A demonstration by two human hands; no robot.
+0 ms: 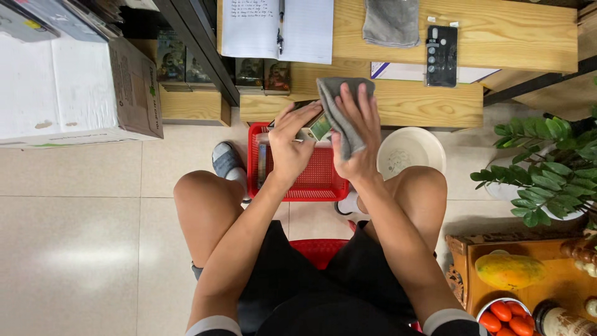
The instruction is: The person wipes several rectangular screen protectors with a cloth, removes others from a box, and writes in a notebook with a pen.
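Left hand (pixel 291 144) is wrapped around a small box (pixel 317 127), held right above the red basket (pixel 314 180) (sitting on the floor between the feet). Right hand (pixel 356 140) has a grey cloth (pixel 339 106) pinched against that box's right side.

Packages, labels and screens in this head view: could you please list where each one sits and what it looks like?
Small box: held in left hand, wiped with grey cloth by right hand; green and pale.
Large carton: upper left; white, brown flaps.
Small boxes: row under the shelf; dark, pictured fronts.
Black card: wooden shelf, upper right.
Jar label: bottom right; pale.
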